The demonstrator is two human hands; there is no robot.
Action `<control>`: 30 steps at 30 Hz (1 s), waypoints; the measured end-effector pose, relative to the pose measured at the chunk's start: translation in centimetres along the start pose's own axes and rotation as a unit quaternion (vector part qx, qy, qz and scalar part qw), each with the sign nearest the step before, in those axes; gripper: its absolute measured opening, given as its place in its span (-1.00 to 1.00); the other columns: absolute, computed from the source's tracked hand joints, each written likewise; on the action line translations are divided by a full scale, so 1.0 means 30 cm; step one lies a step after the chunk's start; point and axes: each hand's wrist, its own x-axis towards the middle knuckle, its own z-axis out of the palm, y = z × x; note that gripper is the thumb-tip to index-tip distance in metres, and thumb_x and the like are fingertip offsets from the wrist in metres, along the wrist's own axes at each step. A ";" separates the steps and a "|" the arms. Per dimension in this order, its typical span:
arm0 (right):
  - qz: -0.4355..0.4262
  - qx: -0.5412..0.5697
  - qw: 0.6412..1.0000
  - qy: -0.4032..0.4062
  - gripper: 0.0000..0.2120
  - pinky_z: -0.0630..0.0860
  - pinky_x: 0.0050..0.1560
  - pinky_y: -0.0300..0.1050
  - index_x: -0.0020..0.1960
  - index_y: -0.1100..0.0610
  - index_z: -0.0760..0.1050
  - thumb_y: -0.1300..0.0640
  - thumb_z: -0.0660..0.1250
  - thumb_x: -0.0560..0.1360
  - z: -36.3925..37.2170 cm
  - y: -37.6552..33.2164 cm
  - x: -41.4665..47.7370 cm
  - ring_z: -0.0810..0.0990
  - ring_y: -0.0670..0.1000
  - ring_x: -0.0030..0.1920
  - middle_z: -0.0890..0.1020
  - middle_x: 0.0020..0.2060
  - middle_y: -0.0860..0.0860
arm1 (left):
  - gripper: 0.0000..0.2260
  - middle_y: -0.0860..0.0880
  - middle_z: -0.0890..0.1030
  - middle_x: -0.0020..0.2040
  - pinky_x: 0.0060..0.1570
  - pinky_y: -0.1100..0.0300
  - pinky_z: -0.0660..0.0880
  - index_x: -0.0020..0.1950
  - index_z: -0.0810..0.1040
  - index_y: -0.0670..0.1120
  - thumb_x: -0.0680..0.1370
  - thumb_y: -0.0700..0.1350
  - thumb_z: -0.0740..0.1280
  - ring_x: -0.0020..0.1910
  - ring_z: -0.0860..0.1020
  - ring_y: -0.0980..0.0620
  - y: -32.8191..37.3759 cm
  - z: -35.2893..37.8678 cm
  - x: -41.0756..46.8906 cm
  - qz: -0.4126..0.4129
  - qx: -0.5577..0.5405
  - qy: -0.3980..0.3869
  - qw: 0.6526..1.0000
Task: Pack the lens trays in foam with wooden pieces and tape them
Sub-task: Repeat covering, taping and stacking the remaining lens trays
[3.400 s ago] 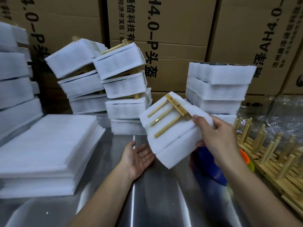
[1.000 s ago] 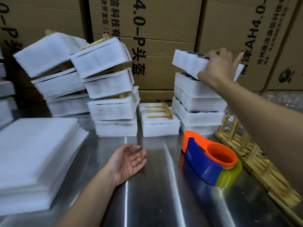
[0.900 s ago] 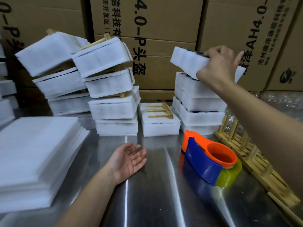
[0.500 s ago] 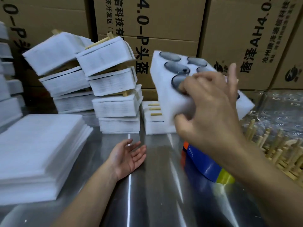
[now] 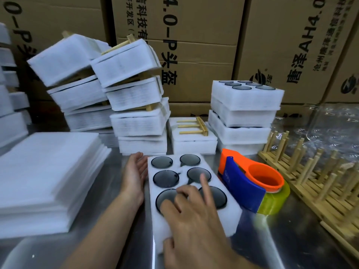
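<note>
Head view | lens tray (image 5: 183, 168) flat on counter (image 5: 281, 241), beside tape dispenser (image 5: 244, 183) | right hand (image 5: 194, 216) grips its near end, left hand (image 5: 134, 175) spread against its side | step: seemingly staging for wrap; next likely needs a foam sheet (image 5: 44, 171).

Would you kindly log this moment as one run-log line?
lens tray: on table, uncovered | right hand: grips its near end | left hand: open beside its left edge | tape dispenser: right of tray

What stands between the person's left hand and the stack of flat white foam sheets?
Nothing visible. The left hand lies open beside the white foam lens tray, and only bare steel table separates it from the stack of flat white foam sheets.
</note>
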 end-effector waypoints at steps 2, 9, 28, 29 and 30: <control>-0.009 0.002 1.000 -0.029 -0.79 0.52 0.13 0.23 -0.36 0.03 0.54 0.02 0.34 0.01 0.016 -0.009 -0.006 0.62 0.01 -0.20 0.50 -0.45 -0.07 | -0.85 -0.01 0.62 -0.12 -0.14 0.25 0.47 -0.07 0.54 -0.10 0.57 -0.09 0.21 -0.14 0.58 0.11 -0.008 -0.001 -0.004 -0.002 0.021 -0.002 1.000; 0.050 0.197 0.965 -0.164 -0.71 -0.01 0.40 -0.22 0.01 -0.06 0.42 -0.14 0.22 0.34 -0.042 0.055 0.042 0.29 -0.18 0.04 0.40 -0.09 -0.17 | -0.86 -0.03 0.64 -0.13 -0.11 0.23 0.47 -0.02 0.56 -0.15 0.55 -0.13 0.24 -0.15 0.59 0.08 -0.009 -0.011 0.007 -0.004 0.033 -0.006 0.999; 0.016 0.153 0.936 -0.316 -0.45 -0.31 0.46 0.03 0.52 -0.21 -0.01 -0.30 -0.05 0.56 0.138 0.184 0.202 -0.19 -0.08 0.53 -0.08 0.55 -0.08 | -0.84 -0.09 0.69 -0.18 -0.21 0.24 0.56 -0.02 0.60 -0.20 0.53 -0.17 0.26 -0.19 0.64 0.02 -0.010 -0.008 -0.003 0.005 0.065 -0.015 0.998; 0.016 0.154 0.935 -0.320 -0.44 -0.32 0.46 0.03 0.52 -0.21 -0.01 -0.31 -0.04 0.56 0.137 0.184 0.202 -0.20 -0.08 0.53 -0.08 0.55 -0.08 | -0.81 -0.14 0.68 -0.09 -0.14 0.18 0.57 0.05 0.59 -0.22 0.53 -0.17 0.27 -0.12 0.63 -0.04 -0.013 -0.007 -0.005 0.006 0.066 -0.009 0.998; 0.018 0.156 0.933 -0.323 -0.43 -0.32 0.46 0.03 0.52 -0.21 -0.02 -0.32 -0.03 0.55 0.134 0.183 0.204 -0.21 -0.09 0.52 -0.08 0.55 -0.08 | -0.77 -0.17 0.66 -0.01 -0.04 0.12 0.56 0.11 0.57 -0.24 0.53 -0.16 0.28 -0.04 0.62 -0.09 -0.016 -0.006 -0.006 0.009 0.070 0.001 0.997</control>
